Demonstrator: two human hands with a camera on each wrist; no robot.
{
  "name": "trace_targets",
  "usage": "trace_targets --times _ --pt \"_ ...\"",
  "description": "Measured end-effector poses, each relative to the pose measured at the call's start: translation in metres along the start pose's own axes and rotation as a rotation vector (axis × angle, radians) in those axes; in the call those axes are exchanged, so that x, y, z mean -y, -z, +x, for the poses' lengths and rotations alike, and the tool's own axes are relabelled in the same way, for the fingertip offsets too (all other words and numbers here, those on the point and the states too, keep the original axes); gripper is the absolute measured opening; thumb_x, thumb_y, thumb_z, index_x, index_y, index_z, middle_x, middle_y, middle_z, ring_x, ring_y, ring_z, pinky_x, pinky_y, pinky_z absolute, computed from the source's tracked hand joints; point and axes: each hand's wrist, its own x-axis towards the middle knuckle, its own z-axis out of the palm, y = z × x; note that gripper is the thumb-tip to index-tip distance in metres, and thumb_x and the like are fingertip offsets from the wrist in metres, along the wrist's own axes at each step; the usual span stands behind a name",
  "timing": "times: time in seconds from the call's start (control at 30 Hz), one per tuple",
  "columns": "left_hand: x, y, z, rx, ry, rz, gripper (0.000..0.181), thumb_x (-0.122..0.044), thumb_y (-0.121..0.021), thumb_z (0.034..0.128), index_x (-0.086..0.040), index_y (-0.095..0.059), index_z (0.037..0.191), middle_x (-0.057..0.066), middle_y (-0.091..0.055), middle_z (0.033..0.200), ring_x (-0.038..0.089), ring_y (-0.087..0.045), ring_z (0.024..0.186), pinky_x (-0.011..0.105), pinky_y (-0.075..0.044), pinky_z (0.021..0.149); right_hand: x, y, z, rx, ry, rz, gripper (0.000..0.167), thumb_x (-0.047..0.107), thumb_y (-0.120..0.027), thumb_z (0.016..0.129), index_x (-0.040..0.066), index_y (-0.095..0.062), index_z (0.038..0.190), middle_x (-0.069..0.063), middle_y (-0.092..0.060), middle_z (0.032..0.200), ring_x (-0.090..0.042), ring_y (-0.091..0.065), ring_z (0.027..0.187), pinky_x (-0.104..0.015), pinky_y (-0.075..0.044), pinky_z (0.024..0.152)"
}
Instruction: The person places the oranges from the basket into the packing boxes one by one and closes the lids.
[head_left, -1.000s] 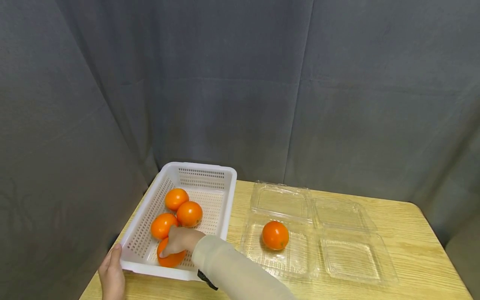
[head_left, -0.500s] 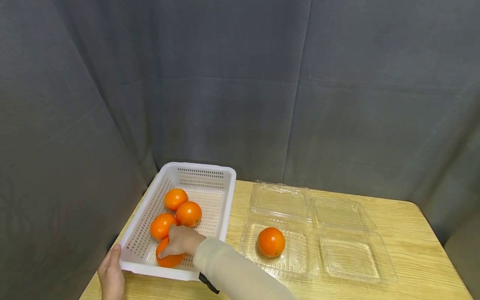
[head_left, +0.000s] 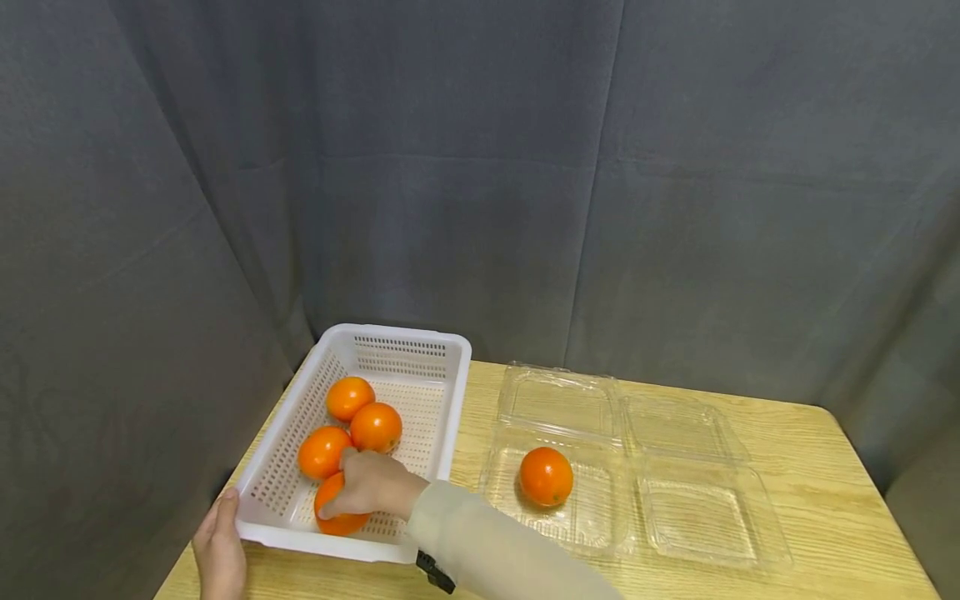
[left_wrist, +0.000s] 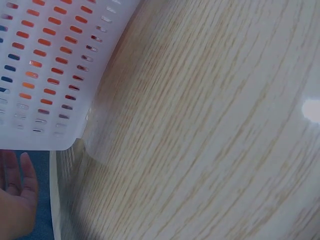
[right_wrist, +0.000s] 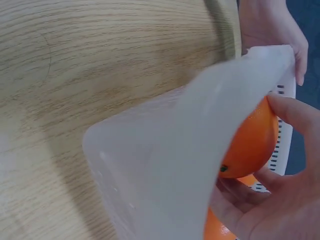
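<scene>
At the near-left corner of the white basket [head_left: 315, 542], my left hand [head_left: 222, 550] is found outside the wall, thumb at the rim and fingers extended rather than clenched; it bears against the corner, I judge to keep the basket from sliding while the other hand works inside. How firmly it presses cannot be told.

Inside the near end of the basket, my right hand [head_left: 367, 483] is closed around one orange [head_left: 341, 523], thumb on one side and fingers on the other, opened only to the fruit's width. The grip comes from above, presumably because the walls and the neighbouring fruit leave little room at the sides. The forearm, in a pale sleeve [head_left: 502, 537], crosses the basket's near-right corner.

Just beyond the held fruit, toward the basket's left wall, lies a second orange [head_left: 322, 452]; a third orange [head_left: 377, 427] and a fourth orange [head_left: 350, 398] sit farther in, close together.

To the right of the basket, a clear container [head_left: 600, 521] lies unfolded, a fifth orange [head_left: 546, 477] in its base. Farther right is another clear container [head_left: 701, 521], also unfolded, its lid laid back, probably to leave the base accessible.

Behind the basket hangs a grey curtain [head_left: 465, 167].
</scene>
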Motion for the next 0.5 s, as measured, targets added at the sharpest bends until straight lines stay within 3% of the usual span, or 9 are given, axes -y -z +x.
trace_targets --times 0.23,0.37,0.5 --pt "0.001 -0.002 -0.002 -0.003 0.004 0.009 0.022 -0.037 -0.05 0.1034 -0.038 -0.068 0.091 -0.03 -0.062 0.089 -0.007 -0.052 0.097 0.004 -0.036 0.088 -0.009 0.01 -0.017 -0.068 0.109 0.053 0.051 0.043 -0.08 0.078 0.007 -0.065 0.111 0.005 -0.061 0.086 -0.007 -0.056 0.077 -0.019 -0.047 0.071" --pt "0.001 0.0 -0.001 -0.001 0.015 0.034 0.021 -0.04 -0.049 0.1033 -0.038 -0.067 0.094 -0.031 -0.061 0.089 -0.005 -0.051 0.1 0.005 -0.034 0.092 -0.016 0.014 -0.031 -0.103 0.165 0.073 0.054 0.044 -0.079 0.079 0.007 -0.064 0.116 0.005 -0.063 0.096 -0.007 -0.057 0.09 -0.02 -0.047 0.079" --pt "0.0 0.001 0.0 -0.003 -0.002 0.032 0.022 -0.038 -0.049 0.1034 -0.037 -0.068 0.091 -0.031 -0.061 0.087 -0.006 -0.051 0.096 0.004 -0.036 0.085 -0.021 0.019 -0.046 -0.141 0.169 0.102 0.061 0.047 -0.079 0.079 0.011 -0.06 0.125 0.003 -0.059 0.115 -0.01 -0.054 0.107 -0.025 -0.046 0.09"
